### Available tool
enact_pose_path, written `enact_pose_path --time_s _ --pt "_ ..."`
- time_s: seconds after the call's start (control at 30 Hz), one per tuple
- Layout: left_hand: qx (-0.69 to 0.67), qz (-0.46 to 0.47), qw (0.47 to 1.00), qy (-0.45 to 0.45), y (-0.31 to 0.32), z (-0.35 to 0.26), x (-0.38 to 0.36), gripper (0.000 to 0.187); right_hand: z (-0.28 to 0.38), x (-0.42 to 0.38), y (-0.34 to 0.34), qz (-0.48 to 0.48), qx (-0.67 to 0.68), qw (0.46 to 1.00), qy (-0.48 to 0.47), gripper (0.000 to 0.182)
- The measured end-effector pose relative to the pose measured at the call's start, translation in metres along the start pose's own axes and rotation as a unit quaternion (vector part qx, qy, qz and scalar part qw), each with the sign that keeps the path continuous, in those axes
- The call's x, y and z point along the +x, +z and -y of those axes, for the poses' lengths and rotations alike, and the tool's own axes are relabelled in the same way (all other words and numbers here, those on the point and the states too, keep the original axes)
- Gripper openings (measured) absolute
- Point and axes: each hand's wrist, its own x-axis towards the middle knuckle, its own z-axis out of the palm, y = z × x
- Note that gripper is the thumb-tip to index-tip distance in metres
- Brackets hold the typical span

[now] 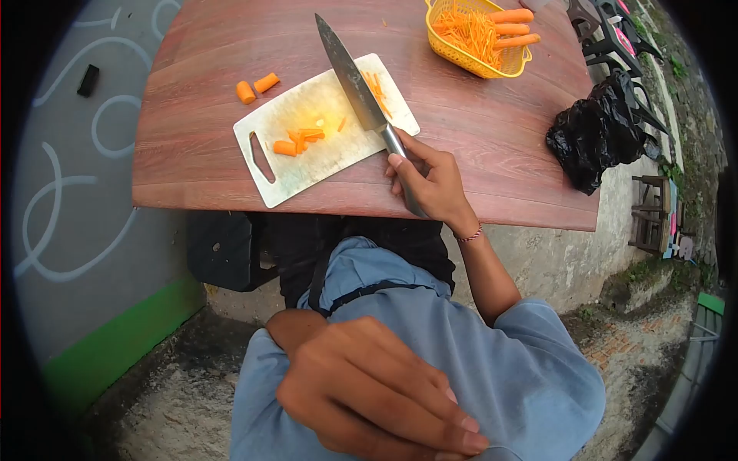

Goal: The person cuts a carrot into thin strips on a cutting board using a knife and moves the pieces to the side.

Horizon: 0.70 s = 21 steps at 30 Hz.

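Note:
My right hand (430, 177) is wrapped round the handle of a large kitchen knife (350, 77). The blade slants up and to the left over the right part of a white cutting board (296, 180). Short carrot pieces (296, 142) lie on the board's left half, and thin carrot strips (377, 94) lie beyond the blade. Close to the camera, my left hand (377, 384) is raised in front of the blue shirt, its fingers bent and pressed together. A greyish edge shows by its fingertips at the bottom, but what they hold, if anything, is hidden.
Two carrot chunks (255, 87) lie on the reddish wooden table (492, 169) beyond the board. A yellow basket (477, 65) at the back holds shredded carrot and several whole carrots (513, 29). A black plastic bag (596, 134) sits at the table's right edge.

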Motion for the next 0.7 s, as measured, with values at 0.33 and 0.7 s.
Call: enact_pose_path --time_s 0.33,0.7 --pt "0.556 0.092 0.786 -0.255 -0.081 -0.025 -0.022 0.031 0.008 0.002 0.001 0.019 -0.047 0.999 0.007 0.052" --pt "0.786 0.096 0.551 -0.262 -0.172 0.041 -0.054 0.025 0.024 0.001 0.018 -0.028 -0.107 0.992 0.055 0.052"
